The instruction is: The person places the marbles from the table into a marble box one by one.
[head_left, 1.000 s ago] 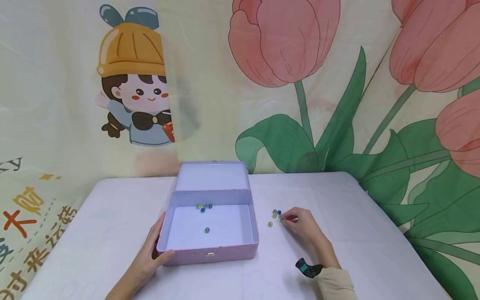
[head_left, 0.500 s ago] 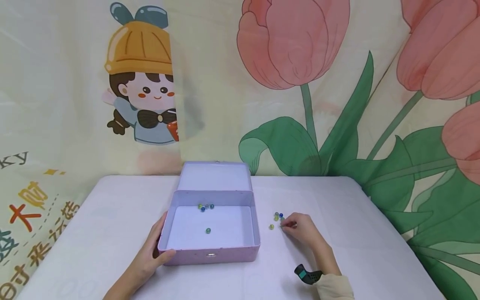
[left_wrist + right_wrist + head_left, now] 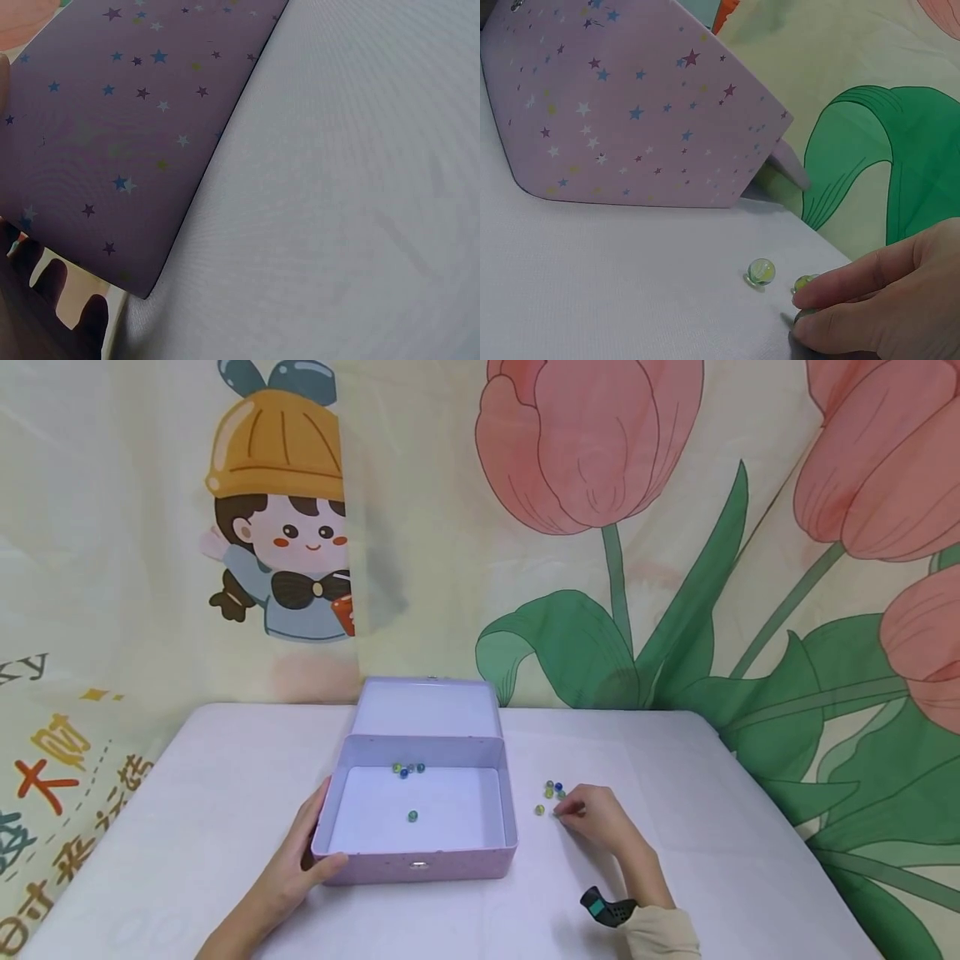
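Note:
An open lilac tin box (image 3: 450, 865) sits on the table, its star-printed wall facing the right wrist view. My left hand (image 3: 294, 853) grips its left front corner, thumb at the front wall and fingers along the side. Inside, a green marble (image 3: 412, 816) lies alone near the middle, and several others cluster by the back wall, among them a blue marble (image 3: 404, 773). To the right of the box, my right hand (image 3: 597, 817) pinches a marble (image 3: 804, 316) between thumb and forefinger, mostly covered by them. A yellow-green marble (image 3: 539, 810) lies just left of those fingertips.
Behind the right fingertips, several loose marbles sit close together, including a dark blue marble (image 3: 558, 787). The box lid (image 3: 426, 708) leans back toward the printed backdrop (image 3: 420, 527). A white cloth covers the table (image 3: 720, 827).
My right hand has drawn a marble slightly toward the front, away from the small cluster. The left hand keeps its grip on the box. The head view has shifted a little.

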A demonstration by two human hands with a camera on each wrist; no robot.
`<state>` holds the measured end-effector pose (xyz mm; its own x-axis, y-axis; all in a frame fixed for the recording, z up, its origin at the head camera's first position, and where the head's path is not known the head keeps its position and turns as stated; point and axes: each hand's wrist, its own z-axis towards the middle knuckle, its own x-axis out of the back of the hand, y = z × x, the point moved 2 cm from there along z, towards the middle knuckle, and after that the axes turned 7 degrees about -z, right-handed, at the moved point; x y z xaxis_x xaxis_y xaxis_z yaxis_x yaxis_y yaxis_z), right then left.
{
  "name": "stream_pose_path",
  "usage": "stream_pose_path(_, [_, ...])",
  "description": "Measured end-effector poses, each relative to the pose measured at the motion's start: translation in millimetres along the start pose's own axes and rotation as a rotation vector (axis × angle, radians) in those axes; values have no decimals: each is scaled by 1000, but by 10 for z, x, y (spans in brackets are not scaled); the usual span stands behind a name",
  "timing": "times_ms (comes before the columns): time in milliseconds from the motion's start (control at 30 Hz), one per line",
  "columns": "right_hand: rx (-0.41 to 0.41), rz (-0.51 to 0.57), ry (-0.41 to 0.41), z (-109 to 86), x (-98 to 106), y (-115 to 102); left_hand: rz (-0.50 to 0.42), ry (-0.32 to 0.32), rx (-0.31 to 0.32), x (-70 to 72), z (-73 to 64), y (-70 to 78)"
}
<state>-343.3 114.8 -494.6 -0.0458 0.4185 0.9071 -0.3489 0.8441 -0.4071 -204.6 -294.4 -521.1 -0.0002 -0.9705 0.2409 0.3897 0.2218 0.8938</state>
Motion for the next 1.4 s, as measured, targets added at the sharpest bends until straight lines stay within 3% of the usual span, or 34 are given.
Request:
stream_pose_path(433, [-18,26,-12,-6,24,-64,-5,5,16,10,-3,12])
stream_pose_path(633, [-14,46,-24,40,70,-110,-5,10,61,-9,-15,36])
stream_pose_path(933, [86,118,24,21,183,-210,-17,2,65,-9,-23,15])
stream_pose_path(1133, [170,237,40,42,305,-501,-30,-1,76,-20,-37,1])
stream_pose_path(1400, [316,206,-31,193,448,-973,-20,7,69,3,2,3])
